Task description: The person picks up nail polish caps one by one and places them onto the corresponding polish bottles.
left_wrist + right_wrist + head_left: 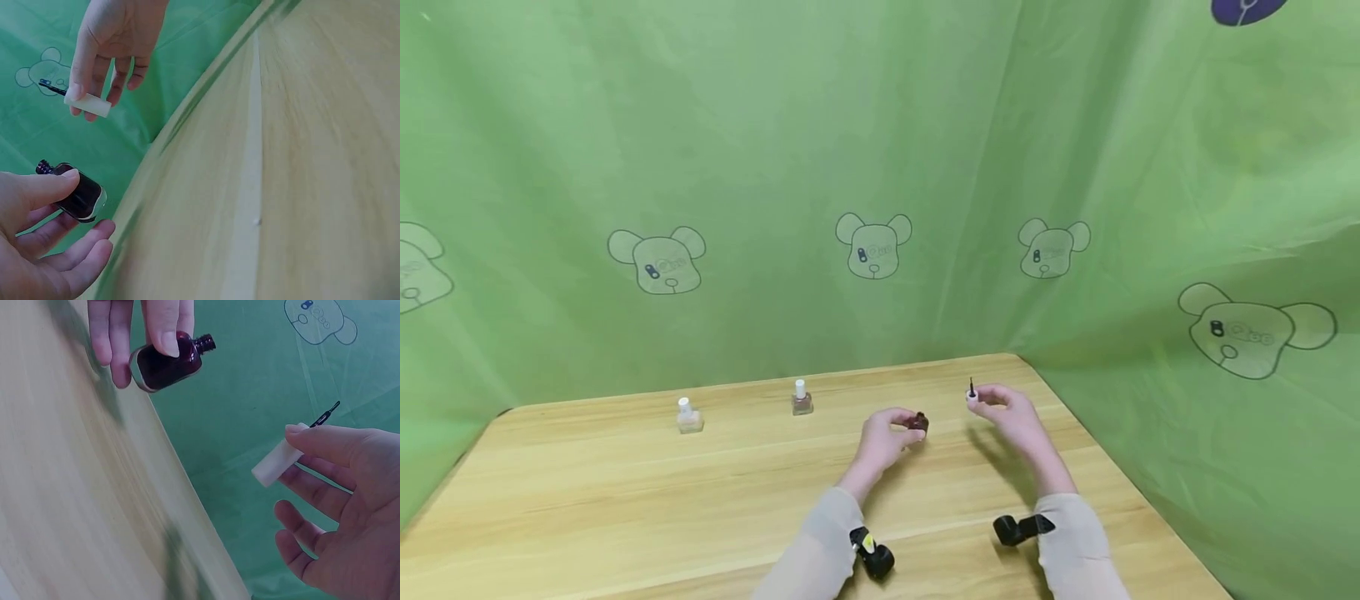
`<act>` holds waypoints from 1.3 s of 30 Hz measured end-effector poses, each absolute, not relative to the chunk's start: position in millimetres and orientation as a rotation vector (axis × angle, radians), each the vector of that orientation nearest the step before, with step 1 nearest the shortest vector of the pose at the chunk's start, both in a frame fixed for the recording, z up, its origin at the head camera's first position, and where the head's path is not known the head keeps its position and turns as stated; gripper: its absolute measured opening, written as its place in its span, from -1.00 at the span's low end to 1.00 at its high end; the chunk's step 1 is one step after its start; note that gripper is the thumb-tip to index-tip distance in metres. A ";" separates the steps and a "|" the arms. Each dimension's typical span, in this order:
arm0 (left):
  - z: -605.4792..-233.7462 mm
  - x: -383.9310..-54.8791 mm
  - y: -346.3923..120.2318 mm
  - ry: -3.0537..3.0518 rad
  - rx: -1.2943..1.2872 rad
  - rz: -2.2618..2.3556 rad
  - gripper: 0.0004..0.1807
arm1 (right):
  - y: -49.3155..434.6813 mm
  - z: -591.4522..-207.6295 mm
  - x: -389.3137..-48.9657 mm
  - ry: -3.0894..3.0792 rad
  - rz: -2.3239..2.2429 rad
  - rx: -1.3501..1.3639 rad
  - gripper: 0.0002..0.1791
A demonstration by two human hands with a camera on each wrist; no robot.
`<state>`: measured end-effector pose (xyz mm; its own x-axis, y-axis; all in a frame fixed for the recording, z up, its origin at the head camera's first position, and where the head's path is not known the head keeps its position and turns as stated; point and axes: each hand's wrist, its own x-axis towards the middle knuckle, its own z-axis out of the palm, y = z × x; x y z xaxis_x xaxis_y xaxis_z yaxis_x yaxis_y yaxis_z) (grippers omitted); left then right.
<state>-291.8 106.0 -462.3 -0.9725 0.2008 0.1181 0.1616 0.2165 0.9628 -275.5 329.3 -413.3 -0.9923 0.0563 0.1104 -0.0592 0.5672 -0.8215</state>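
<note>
Between thumb and fingers, my left hand holds a dark red nail polish bottle above the wooden table. Its threaded neck is uncovered. My right hand pinches the white nail polish cap, turned so that its dark brush points up and away from the palm. In the head view the bottle and cap are apart, with the cap to the right of the bottle.
Two nail polish bottles with white caps stand toward the table's back edge: a clear pale one at left and a mauve one nearer the middle. A green curtain with bear prints hangs behind and right of the table.
</note>
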 end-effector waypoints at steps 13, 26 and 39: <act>-456.3 -276.9 74.9 2.348 0.270 1.974 -0.65 | 310.5 -404.6 -270.9 -2.684 1.284 0.120 -0.66; -455.5 -268.5 43.5 2.379 0.185 1.982 -0.62 | 284.5 -400.4 -267.5 -2.688 1.147 0.270 -0.73; -450.0 -272.9 26.3 2.454 0.265 2.005 -0.64 | 264.2 -401.2 -263.1 -2.675 1.064 0.346 -0.78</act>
<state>-272.9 26.3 -450.0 -0.9853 0.1048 0.1346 0.1528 0.1914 0.9696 -263.1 264.2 -401.2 -0.9427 -0.1289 0.3078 -0.3051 0.7066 -0.6385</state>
